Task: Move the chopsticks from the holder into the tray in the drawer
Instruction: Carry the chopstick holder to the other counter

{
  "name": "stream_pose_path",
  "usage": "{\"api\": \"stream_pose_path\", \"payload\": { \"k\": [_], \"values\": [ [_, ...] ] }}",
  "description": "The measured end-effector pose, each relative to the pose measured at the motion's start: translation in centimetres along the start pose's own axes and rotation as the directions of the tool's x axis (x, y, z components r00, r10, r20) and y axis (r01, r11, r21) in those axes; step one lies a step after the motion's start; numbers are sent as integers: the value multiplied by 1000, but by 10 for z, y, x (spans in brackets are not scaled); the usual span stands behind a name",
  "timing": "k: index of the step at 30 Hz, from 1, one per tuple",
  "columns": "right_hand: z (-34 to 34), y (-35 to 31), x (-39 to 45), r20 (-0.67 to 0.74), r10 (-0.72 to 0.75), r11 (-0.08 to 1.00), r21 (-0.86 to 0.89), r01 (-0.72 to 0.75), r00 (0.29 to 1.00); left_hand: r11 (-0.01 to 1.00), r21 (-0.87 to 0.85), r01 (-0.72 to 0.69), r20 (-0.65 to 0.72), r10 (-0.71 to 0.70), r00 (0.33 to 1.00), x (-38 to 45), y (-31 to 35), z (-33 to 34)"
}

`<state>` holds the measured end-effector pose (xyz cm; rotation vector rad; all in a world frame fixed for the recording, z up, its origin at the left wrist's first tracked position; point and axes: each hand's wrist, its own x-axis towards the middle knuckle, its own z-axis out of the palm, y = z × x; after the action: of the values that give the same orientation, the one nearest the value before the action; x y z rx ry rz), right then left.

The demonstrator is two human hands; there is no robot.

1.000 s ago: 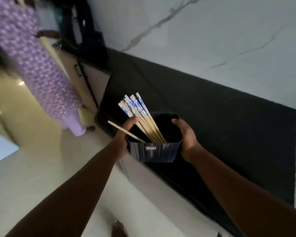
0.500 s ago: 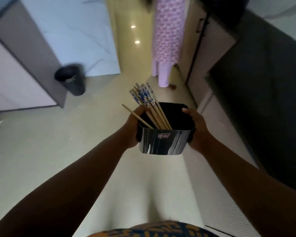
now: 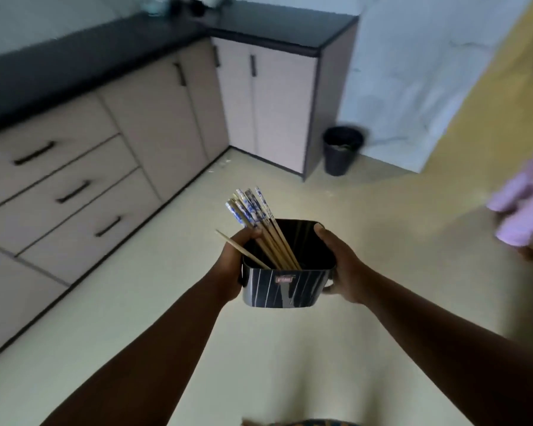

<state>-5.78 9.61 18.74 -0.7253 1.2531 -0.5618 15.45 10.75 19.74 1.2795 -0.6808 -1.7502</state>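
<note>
A black square holder (image 3: 285, 287) with pale streaks is carried in front of me above the floor. My left hand (image 3: 233, 265) grips its left side, thumb over the rim. My right hand (image 3: 340, 272) grips its right side the same way. Several wooden chopsticks (image 3: 263, 229) with blue-and-white patterned tops lean out toward the upper left. One plain stick (image 3: 239, 249) lies lower across the left rim. Three drawers (image 3: 71, 192) with dark handles sit shut in the cabinet at left. No tray is in view.
A black countertop (image 3: 105, 47) runs over beige cabinets (image 3: 259, 103) along the left and back. A black bin (image 3: 340, 150) stands by the cabinet end at the white wall. Another person's pink clothing (image 3: 523, 204) shows at the right edge.
The view has swung round from the corridor and dark counter to the cabinet with drawers. Both hands keep the same hold on the holder.
</note>
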Motion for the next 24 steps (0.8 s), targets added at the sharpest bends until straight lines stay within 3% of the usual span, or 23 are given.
{"api": "stream_pose_path", "payload": {
  "k": [4,8,15,21,24],
  "values": [
    [108,-32,40,183,71,997,2,-73,981,995,-51,-81,-154,73,985,-23,40,-97],
    [196,-57,75,264,140,988,-100,-117,954,979,-105,-177,-305,138,942,-44,66,-171],
    [313,-100,142,384,199,954,-287,-88,902,937,-162,-308,-557,171,813,-50,105,-265],
    [399,-177,206,462,190,913,-409,17,866,859,-153,-489,-640,291,711,-23,174,-330],
    [440,-226,234,494,187,899,-434,55,849,808,-82,-583,-688,377,620,-10,216,-357]
  ]
}}
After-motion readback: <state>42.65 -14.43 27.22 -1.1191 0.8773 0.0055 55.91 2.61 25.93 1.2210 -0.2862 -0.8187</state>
